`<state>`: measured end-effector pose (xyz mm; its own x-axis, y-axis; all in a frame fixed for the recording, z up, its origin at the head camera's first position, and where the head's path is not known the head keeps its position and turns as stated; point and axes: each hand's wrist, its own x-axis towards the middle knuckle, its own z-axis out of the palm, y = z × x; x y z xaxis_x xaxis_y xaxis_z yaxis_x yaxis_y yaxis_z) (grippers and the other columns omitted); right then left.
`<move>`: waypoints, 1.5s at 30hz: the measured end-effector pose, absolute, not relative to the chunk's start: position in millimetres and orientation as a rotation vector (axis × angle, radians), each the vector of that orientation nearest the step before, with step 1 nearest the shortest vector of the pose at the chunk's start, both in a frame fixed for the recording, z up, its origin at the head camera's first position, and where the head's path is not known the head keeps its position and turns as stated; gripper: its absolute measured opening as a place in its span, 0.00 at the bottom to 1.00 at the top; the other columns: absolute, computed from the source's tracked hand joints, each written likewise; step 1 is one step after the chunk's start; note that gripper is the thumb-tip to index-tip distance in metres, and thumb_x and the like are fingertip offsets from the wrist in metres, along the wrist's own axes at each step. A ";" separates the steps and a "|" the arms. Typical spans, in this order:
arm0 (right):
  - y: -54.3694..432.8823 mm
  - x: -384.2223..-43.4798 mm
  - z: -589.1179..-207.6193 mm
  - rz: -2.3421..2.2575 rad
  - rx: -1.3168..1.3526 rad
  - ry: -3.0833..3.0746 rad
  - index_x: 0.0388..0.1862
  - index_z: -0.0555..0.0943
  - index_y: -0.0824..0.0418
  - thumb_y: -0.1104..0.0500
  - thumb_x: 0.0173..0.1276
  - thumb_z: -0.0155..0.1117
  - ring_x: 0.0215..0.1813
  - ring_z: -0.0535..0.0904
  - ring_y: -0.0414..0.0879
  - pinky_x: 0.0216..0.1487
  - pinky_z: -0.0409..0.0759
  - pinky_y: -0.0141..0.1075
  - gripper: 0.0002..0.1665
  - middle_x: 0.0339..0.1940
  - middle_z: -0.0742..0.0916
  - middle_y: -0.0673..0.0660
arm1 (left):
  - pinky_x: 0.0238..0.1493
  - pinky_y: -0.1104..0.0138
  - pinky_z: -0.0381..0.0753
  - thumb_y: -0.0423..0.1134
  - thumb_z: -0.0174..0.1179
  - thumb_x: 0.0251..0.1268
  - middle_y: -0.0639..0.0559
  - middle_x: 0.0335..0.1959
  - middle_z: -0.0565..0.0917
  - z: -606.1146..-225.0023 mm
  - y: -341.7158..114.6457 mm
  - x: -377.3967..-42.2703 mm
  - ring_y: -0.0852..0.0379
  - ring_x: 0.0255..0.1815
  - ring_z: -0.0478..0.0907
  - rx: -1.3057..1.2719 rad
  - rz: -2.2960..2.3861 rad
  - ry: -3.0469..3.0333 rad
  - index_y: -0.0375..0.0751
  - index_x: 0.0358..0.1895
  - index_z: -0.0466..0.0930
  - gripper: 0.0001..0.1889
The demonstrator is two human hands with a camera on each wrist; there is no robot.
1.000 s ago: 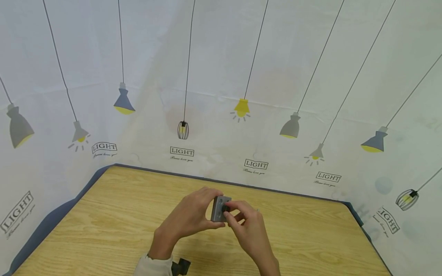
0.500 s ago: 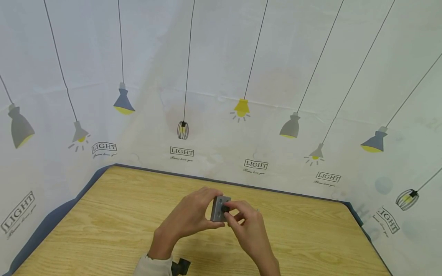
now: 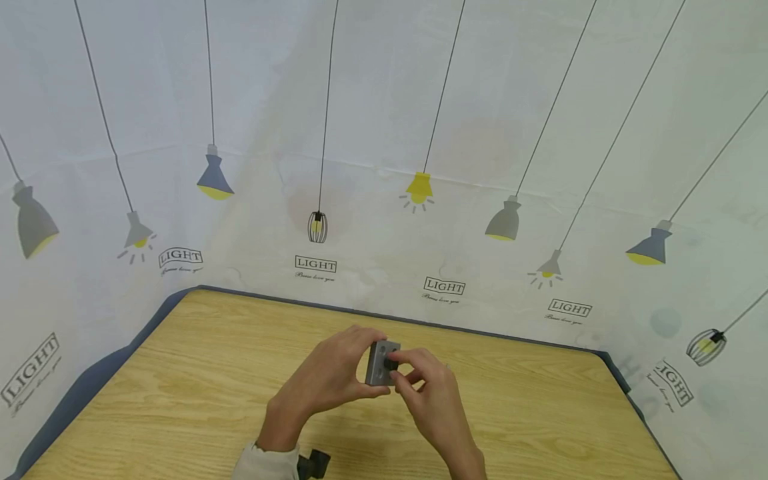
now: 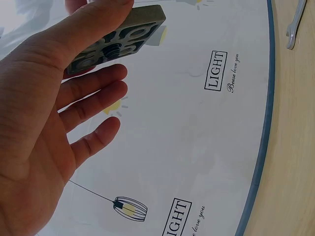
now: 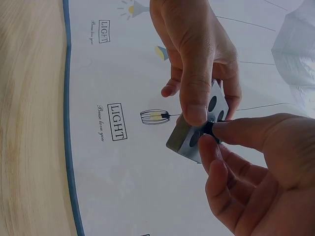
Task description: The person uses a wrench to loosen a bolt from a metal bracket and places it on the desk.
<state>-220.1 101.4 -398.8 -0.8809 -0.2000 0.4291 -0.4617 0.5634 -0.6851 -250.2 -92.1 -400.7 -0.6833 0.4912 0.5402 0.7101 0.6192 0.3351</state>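
Note:
Above the wooden table, my left hand (image 3: 327,373) grips a small square grey metal block (image 3: 376,365) between thumb and fingers at its opposite edges. Several round holes show in its face. A small black knob-like part (image 3: 392,363) sits at the middle of that face, and my right hand (image 3: 433,400) pinches it between thumb and index finger. In the right wrist view the fingertips hide most of the black part (image 5: 209,129). The left wrist view shows the block's other side (image 4: 120,42), with recessed shapes around a dark ridged centre; the remaining left fingers are spread apart below it.
A wrench (image 4: 294,27) lies on the table, seen at the edge of the left wrist view. The pale wooden table (image 3: 180,387) ends at a dark blue border before a white curtain (image 3: 384,133) printed with lamps. A black object (image 3: 317,463) is beside my left sleeve.

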 end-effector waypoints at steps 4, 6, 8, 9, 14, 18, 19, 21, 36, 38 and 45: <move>101.0 -220.0 -398.3 1.222 0.544 -2.489 0.45 0.86 0.57 0.69 0.61 0.70 0.29 0.82 0.36 0.26 0.80 0.27 0.14 0.40 0.87 0.51 | 0.49 0.65 0.81 0.54 0.79 0.44 0.58 0.49 0.81 -401.0 -92.4 -250.0 0.63 0.50 0.78 -0.959 -0.759 -2.449 0.47 0.55 0.76 0.34; 100.7 -220.1 -398.3 1.221 0.546 -2.479 0.45 0.86 0.57 0.70 0.61 0.71 0.29 0.82 0.37 0.26 0.80 0.28 0.14 0.41 0.87 0.51 | 0.49 0.65 0.81 0.54 0.79 0.44 0.58 0.49 0.81 -400.9 -92.5 -250.0 0.63 0.50 0.77 -0.958 -0.762 -2.451 0.47 0.55 0.76 0.34; 100.6 -220.3 -398.6 1.218 0.557 -2.466 0.44 0.86 0.57 0.70 0.60 0.71 0.29 0.82 0.37 0.25 0.80 0.28 0.15 0.41 0.87 0.51 | 0.49 0.65 0.81 0.54 0.79 0.44 0.58 0.49 0.81 -400.6 -92.4 -250.1 0.63 0.50 0.77 -0.958 -0.764 -2.453 0.48 0.55 0.76 0.34; 100.5 -220.3 -398.7 1.217 0.560 -2.462 0.44 0.86 0.57 0.71 0.60 0.71 0.29 0.82 0.37 0.25 0.80 0.28 0.15 0.41 0.87 0.51 | 0.49 0.65 0.81 0.54 0.79 0.44 0.58 0.49 0.81 -400.6 -92.4 -250.1 0.63 0.50 0.77 -0.956 -0.763 -2.453 0.48 0.55 0.76 0.34; 100.3 -220.2 -399.0 1.225 0.576 -2.445 0.44 0.86 0.56 0.72 0.59 0.71 0.29 0.83 0.38 0.25 0.79 0.27 0.16 0.40 0.87 0.52 | 0.50 0.64 0.81 0.54 0.79 0.44 0.58 0.49 0.81 -401.1 -92.6 -249.9 0.63 0.50 0.77 -0.955 -0.760 -2.454 0.47 0.56 0.76 0.34; 100.7 -220.0 -398.8 1.240 0.575 -2.449 0.44 0.86 0.56 0.72 0.60 0.70 0.29 0.84 0.39 0.26 0.80 0.27 0.17 0.40 0.87 0.53 | 0.50 0.64 0.81 0.54 0.79 0.44 0.58 0.50 0.81 -400.6 -93.0 -249.9 0.63 0.51 0.77 -0.954 -0.755 -2.461 0.48 0.56 0.76 0.35; 101.0 -219.7 -398.6 1.237 0.573 -2.455 0.45 0.86 0.56 0.71 0.60 0.71 0.29 0.84 0.40 0.26 0.80 0.27 0.17 0.41 0.87 0.53 | 0.50 0.64 0.81 0.55 0.79 0.44 0.58 0.50 0.81 -400.4 -93.1 -249.9 0.63 0.51 0.77 -0.954 -0.754 -2.464 0.48 0.56 0.76 0.35; 101.5 -219.3 -398.0 1.252 0.572 -2.471 0.49 0.85 0.56 0.70 0.59 0.72 0.30 0.84 0.40 0.26 0.80 0.27 0.19 0.42 0.87 0.54 | 0.51 0.64 0.81 0.55 0.78 0.45 0.58 0.51 0.81 -400.3 -93.3 -249.9 0.63 0.52 0.77 -0.953 -0.754 -2.472 0.48 0.57 0.76 0.34; 101.2 -221.5 -397.0 1.445 0.309 -2.498 0.46 0.84 0.59 0.57 0.68 0.68 0.25 0.82 0.38 0.27 0.82 0.30 0.10 0.33 0.88 0.54 | 0.51 0.64 0.81 0.56 0.78 0.45 0.58 0.51 0.81 -399.1 -92.1 -249.0 0.63 0.52 0.77 -0.953 -0.755 -2.487 0.48 0.58 0.76 0.35; 100.9 -221.6 -396.9 1.449 0.290 -2.506 0.45 0.85 0.59 0.57 0.68 0.68 0.25 0.82 0.38 0.28 0.82 0.30 0.10 0.32 0.88 0.54 | 0.52 0.64 0.81 0.56 0.78 0.46 0.58 0.51 0.81 -399.0 -92.1 -248.9 0.63 0.52 0.77 -0.950 -0.757 -2.496 0.49 0.58 0.76 0.35; 99.5 -222.2 -397.6 1.473 0.323 -2.514 0.41 0.86 0.58 0.55 0.68 0.68 0.27 0.82 0.40 0.28 0.82 0.31 0.08 0.34 0.89 0.54 | 0.53 0.64 0.81 0.55 0.77 0.47 0.60 0.51 0.81 -398.7 -92.2 -248.4 0.64 0.52 0.77 -0.949 -0.769 -2.502 0.50 0.57 0.76 0.34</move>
